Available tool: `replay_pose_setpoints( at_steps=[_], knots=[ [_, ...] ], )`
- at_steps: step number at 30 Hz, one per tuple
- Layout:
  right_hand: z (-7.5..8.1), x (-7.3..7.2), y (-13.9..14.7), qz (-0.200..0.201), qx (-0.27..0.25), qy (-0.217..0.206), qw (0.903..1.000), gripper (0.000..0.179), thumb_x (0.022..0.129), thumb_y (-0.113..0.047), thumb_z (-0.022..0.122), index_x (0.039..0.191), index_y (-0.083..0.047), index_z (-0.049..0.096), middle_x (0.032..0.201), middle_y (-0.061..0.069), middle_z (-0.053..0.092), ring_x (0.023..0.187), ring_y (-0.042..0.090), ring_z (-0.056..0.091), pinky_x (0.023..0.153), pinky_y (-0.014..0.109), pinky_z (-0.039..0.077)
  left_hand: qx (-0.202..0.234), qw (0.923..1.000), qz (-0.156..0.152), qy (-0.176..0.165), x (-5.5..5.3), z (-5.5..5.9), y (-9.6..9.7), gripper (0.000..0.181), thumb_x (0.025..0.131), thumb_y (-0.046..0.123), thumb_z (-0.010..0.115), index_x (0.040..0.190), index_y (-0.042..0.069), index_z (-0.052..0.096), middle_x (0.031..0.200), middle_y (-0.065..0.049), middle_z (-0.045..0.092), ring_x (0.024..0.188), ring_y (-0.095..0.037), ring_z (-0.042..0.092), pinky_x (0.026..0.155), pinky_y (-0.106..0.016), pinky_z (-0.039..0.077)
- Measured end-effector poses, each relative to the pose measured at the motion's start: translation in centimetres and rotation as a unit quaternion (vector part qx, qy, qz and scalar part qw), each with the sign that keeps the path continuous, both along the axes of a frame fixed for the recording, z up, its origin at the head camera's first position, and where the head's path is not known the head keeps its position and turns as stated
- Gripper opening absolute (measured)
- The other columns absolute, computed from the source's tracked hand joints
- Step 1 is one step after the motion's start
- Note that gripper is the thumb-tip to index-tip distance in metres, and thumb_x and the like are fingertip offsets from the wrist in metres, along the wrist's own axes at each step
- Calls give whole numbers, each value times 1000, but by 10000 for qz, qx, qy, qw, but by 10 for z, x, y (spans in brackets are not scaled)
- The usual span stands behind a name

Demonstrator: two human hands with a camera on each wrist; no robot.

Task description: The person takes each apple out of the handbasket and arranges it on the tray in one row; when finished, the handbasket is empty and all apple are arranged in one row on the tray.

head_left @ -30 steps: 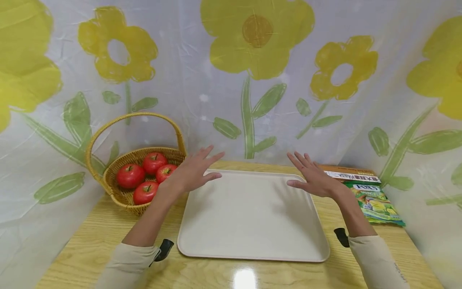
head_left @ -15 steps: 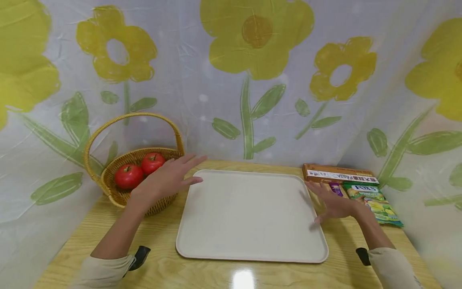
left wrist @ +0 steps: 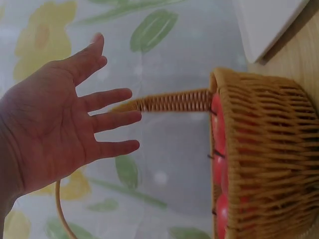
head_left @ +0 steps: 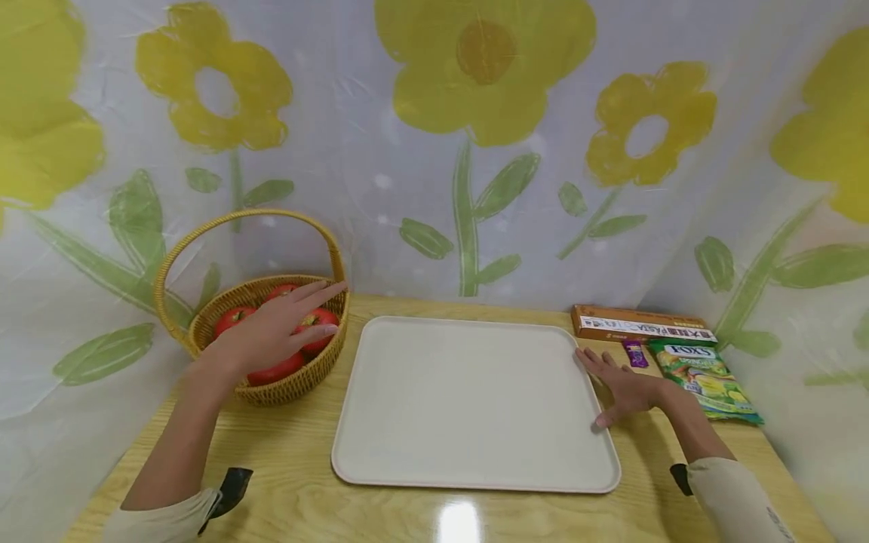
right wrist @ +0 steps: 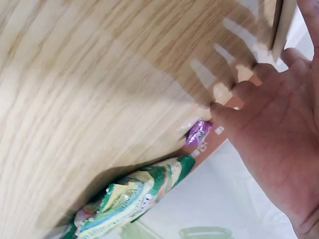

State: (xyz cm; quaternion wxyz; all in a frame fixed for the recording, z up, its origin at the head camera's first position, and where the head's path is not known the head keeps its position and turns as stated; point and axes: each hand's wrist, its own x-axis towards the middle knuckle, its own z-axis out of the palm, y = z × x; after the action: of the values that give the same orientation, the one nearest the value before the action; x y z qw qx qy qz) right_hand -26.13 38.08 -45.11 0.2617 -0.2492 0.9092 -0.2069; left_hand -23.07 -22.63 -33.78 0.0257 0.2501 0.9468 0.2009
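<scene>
My left hand (head_left: 268, 332) hovers over the wicker basket (head_left: 292, 385), its fingers spread and nothing in them. Inside the basket lie several red apples (head_left: 319, 323), partly covered by the hand in the head view. The left wrist view has the palm beside the basket's arched handle (left wrist: 174, 101). At the right edge of a pale rectangular tray (head_left: 468, 407), my right hand (head_left: 624, 388) has its fingers spread, fingertips right at the rim. Just past it sit a small purple packet (head_left: 635, 353) and a green Fox's candy bag (head_left: 702, 377).
A brown pasta box (head_left: 638, 324) lies at the back right, behind the purple packet. The wooden table (head_left: 380, 516) ends at a flowered curtain (head_left: 380, 249) at the back and on both sides.
My left hand has moved left, from above the tray's corner to over the basket. My right hand has moved right and down to the tray's right edge.
</scene>
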Motion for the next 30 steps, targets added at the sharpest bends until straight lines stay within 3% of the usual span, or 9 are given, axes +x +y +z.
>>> replay_pose_setpoints(
  at_steps=[5, 10, 15, 21, 30],
  knots=[
    [5, -4, -2, 31, 89, -95, 9999, 138, 78, -51, 88, 164, 0, -7, 167, 40, -10, 148, 72, -10, 108, 91, 2, 146, 9996, 152, -176, 0, -2, -24, 77, 106, 50, 55, 169, 23, 20, 173, -19, 24, 158, -47, 25, 123, -69, 28],
    [8, -1, -2, -37, 225, -35, 9997, 139, 77, -49, 89, 164, 2, -5, 167, 41, -7, 148, 72, -7, 110, 90, 8, 47, 9992, 271, -297, -5, -6, -42, 80, 103, 47, 62, 166, 11, 28, 170, -22, 30, 156, -48, 28, 124, -68, 27],
    [10, 3, -1, -145, 252, -118, 9995, 139, 76, -47, 90, 163, 4, -6, 167, 41, -8, 148, 72, -7, 110, 89, 8, -414, 9982, 77, -429, -15, -13, -53, 75, 98, 36, 72, 157, 1, 43, 157, -30, 48, 144, -53, 45, 116, -67, 39],
    [11, 3, -3, -157, 235, -170, 9995, 141, 75, -52, 89, 164, 3, -6, 167, 41, -8, 148, 73, -8, 109, 90, 5, -1069, 9904, -38, -873, -25, -20, -61, 76, 99, 40, 70, 154, -6, 44, 146, -31, 58, 135, -52, 54, 110, -64, 46],
    [8, -3, -11, -32, 242, -99, 9997, 141, 75, -54, 88, 163, 4, -5, 166, 42, -6, 148, 73, -5, 109, 90, 8, -1390, 9764, 111, -1647, -26, -23, -65, 71, 101, 46, 65, 148, -5, 51, 148, -29, 57, 139, -50, 51, 112, -63, 44]
  ],
)
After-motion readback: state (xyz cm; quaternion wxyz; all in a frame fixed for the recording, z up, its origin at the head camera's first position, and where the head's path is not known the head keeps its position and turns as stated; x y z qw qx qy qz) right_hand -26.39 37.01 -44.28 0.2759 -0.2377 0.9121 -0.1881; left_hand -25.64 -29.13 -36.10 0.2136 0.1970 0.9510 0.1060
